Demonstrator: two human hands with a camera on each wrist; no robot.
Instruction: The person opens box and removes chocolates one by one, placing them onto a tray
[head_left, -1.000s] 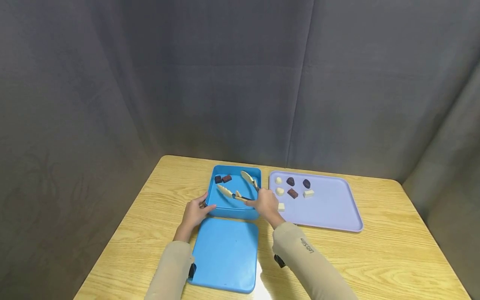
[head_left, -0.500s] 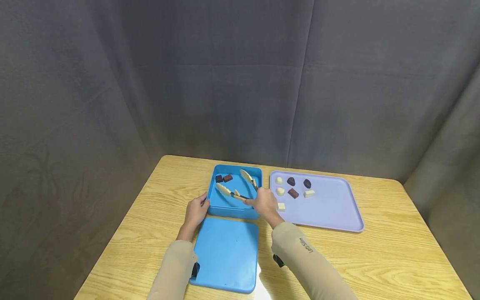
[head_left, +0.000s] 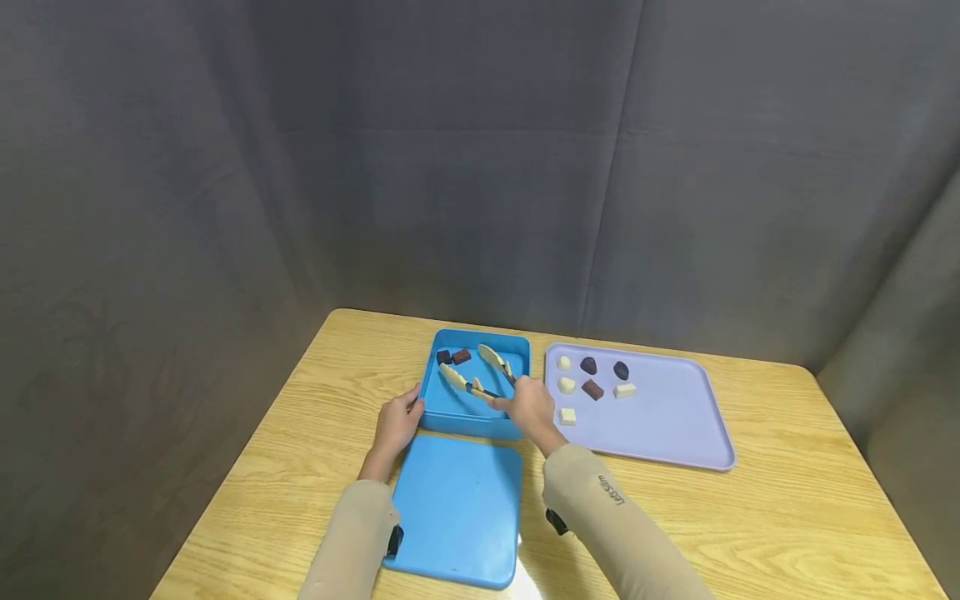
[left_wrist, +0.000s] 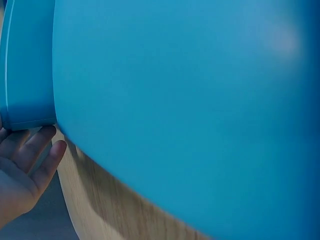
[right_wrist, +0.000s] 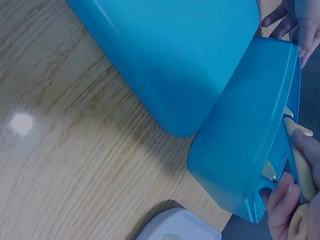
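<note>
My right hand [head_left: 531,408] grips a pair of tongs [head_left: 452,377] with cream tips and dark arms. Their tips stand spread apart inside the blue box [head_left: 468,424], with nothing between them. The left tip is close to two brown chocolate-like pieces [head_left: 461,356] at the box's back left. At the box's front left corner, my left hand [head_left: 397,421] touches the outer wall. The left wrist view shows that hand's fingers [left_wrist: 37,145] fairly straight along the corner. In the right wrist view, the tongs' handles [right_wrist: 301,165] lie within the right hand's fingers.
A blue lid [head_left: 457,508] lies flat in front of the box, beneath the left forearm. To the right is a lilac tray [head_left: 667,421] with several white and dark chocolate-like pieces [head_left: 592,389]. A grey curtain [head_left: 450,167] hangs behind the wooden table [head_left: 795,492].
My left thumb has drawn back from over the box's front rim to its side. The tongs' tips have come slightly closer together. The head view has shifted a little.
</note>
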